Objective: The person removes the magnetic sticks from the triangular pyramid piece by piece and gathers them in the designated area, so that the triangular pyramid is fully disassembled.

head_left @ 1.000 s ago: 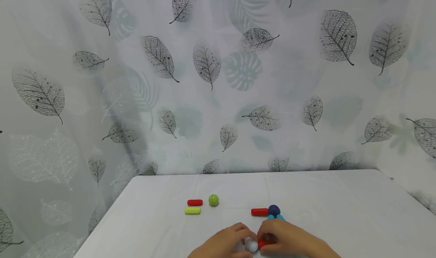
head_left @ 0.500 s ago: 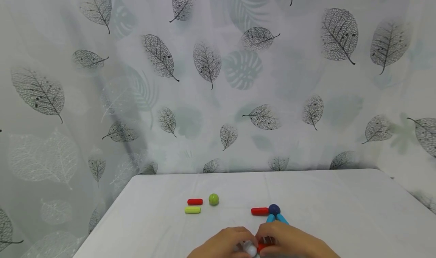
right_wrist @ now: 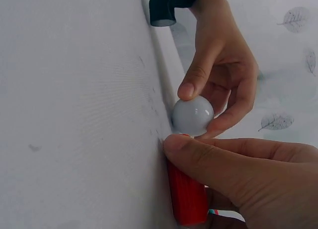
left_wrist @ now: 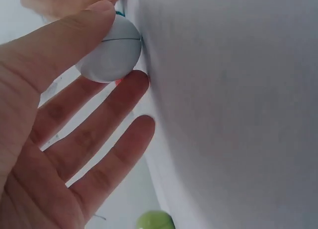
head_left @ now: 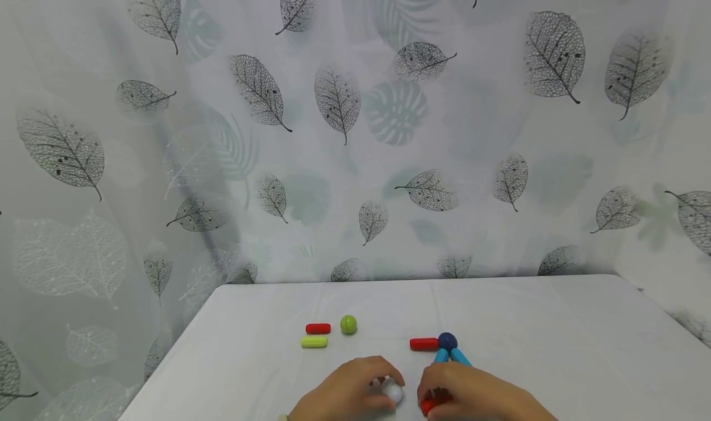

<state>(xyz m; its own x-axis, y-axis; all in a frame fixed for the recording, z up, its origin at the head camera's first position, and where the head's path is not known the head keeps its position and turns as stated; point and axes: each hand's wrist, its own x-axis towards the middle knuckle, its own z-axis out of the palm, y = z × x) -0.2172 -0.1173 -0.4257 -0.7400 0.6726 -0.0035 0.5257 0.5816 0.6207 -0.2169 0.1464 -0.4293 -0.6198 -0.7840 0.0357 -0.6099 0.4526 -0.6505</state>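
Note:
My left hand (head_left: 350, 389) pinches a white ball (head_left: 392, 391) between thumb and fingers, low over the white table. A seam line crosses the ball (left_wrist: 114, 55) in the left wrist view. My right hand (head_left: 472, 389) holds a short red stick (right_wrist: 186, 196) by its near end, with the thumb along its side; the fingers cover part of it. In the head view a gap shows between the white ball and this stick. Just beyond the right hand lies a dark blue ball (head_left: 447, 341), with another red stick (head_left: 424, 344) and two light blue sticks (head_left: 460, 357) meeting it.
Farther back on the left of the table (head_left: 250, 322) lie a red stick (head_left: 318, 328), a yellow-green stick (head_left: 314, 342) and a green ball (head_left: 349, 325). A leaf-patterned curtain (head_left: 333, 162) hangs behind the table's back edge.
The left hand has moved left with the white ball, away from the red stick in the right hand, where the two were close together. The right hand has shifted only slightly.

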